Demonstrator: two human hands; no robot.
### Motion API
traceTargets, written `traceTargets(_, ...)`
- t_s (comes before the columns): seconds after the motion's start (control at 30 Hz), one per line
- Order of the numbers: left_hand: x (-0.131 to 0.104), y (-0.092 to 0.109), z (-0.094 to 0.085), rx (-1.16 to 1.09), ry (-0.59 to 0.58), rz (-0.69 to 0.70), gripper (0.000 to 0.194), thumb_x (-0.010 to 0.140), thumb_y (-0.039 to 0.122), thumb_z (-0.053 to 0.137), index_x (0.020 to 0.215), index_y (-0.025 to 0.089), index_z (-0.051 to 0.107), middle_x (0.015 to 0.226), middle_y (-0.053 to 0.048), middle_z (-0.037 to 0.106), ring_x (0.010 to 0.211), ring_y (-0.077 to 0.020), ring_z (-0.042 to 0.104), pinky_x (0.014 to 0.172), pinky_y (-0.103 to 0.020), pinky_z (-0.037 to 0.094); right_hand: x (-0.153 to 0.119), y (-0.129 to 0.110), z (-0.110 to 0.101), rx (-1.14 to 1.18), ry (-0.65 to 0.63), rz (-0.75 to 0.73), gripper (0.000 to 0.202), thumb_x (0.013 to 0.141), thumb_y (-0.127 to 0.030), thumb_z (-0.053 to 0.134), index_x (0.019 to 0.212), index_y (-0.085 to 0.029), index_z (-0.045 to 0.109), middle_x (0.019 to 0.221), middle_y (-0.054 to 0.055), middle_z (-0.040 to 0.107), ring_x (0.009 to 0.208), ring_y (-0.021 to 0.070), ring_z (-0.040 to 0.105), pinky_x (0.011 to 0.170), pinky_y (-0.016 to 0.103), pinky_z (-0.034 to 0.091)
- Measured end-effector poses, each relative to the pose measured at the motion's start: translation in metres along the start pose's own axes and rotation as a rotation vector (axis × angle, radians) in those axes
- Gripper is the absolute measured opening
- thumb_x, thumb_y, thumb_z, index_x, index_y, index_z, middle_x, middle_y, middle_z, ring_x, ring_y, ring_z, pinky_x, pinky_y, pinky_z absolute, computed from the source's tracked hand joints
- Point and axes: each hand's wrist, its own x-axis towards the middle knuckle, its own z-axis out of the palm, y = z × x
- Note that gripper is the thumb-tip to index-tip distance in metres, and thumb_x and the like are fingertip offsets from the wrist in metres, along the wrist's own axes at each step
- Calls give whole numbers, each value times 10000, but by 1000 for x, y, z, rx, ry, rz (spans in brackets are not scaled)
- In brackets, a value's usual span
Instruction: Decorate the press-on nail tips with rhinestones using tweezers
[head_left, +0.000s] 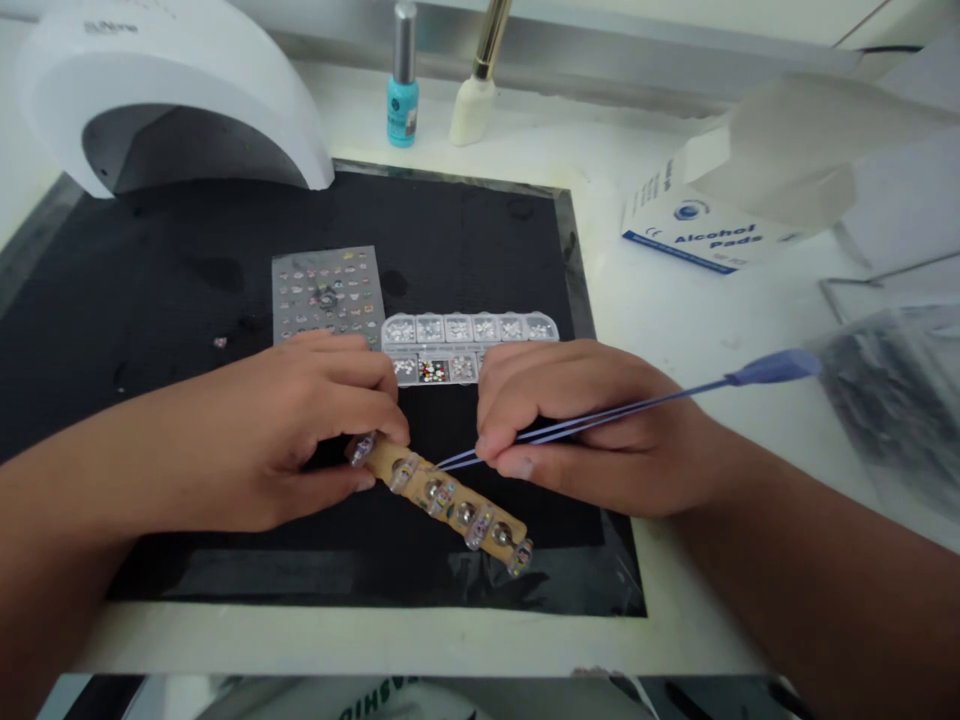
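Pinching the blue tweezers (600,412) shut between thumb and fingers, the right hand (577,430) rests on the black mat (187,290) with the tips aimed toward nine o'clock, meeting the second clear nail tip on the wooden display stick (450,500); whether a stone sits between the tips cannot be told; the left hand (300,430) is closed around the stick's ten-o'clock end, thumb beneath and fingers over it, and the stick runs down toward four o'clock with its row of decorated tips facing up; a steady placement, as I judge it, asks for the right wrist planted on the mat, the stick held flat and unmoving, and light pressure so the tips do not spring; just beyond the knuckles at twelve o'clock lies the clear rhinestone box (469,345) with its small compartments, and touching its left side the grey sticker sheet (328,293); farther off at eleven o'clock stands the white nail lamp (172,90), at twelve the teal polish bottle (403,85) and a cream bottle (474,100), and at two o'clock the alcohol pads box (697,230).
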Motion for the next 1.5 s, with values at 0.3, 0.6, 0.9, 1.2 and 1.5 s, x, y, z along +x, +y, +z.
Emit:
traceTargets(0.3,0,0,0,4,7,8,175,940,113,553,954,218,693,886,-16,622,827,-179,559,786,-292,392,1,0,0,13,-6,-11,97,941,-85,657,857,-115,696,747,22,709,738,109,635,760,288,515)
traceTargets(0.6,0,0,0,12,-5,-2,180,948,129,539,953,217,696,905,-14,620,848,-176,556,818,-289,381,1,0,0,0,-19,-6,124,963,-98,639,851,-126,684,757,22,704,749,114,635,774,291,512)
traceTargets(0.9,0,-1,0,19,-9,-2,197,960,116,540,995,207,711,919,-6,615,872,-159,553,849,-280,359,1,0,0,-1,-19,-21,108,956,-96,649,856,-115,686,754,23,705,742,109,626,759,285,508)
traceTargets(1.2,-1,-1,0,24,-10,-9,176,952,115,554,975,206,702,916,-4,607,869,-156,548,834,-285,366,1,-1,1,-6,-7,-6,111,950,-87,649,853,-121,692,749,25,711,739,110,636,761,286,521)
traceTargets(1.5,0,-1,0,34,-4,3,177,948,114,560,977,208,707,912,-9,614,849,-164,555,823,-292,381,1,-1,-1,-15,-17,-16,108,948,-83,651,854,-116,690,747,24,708,734,103,632,760,285,514)
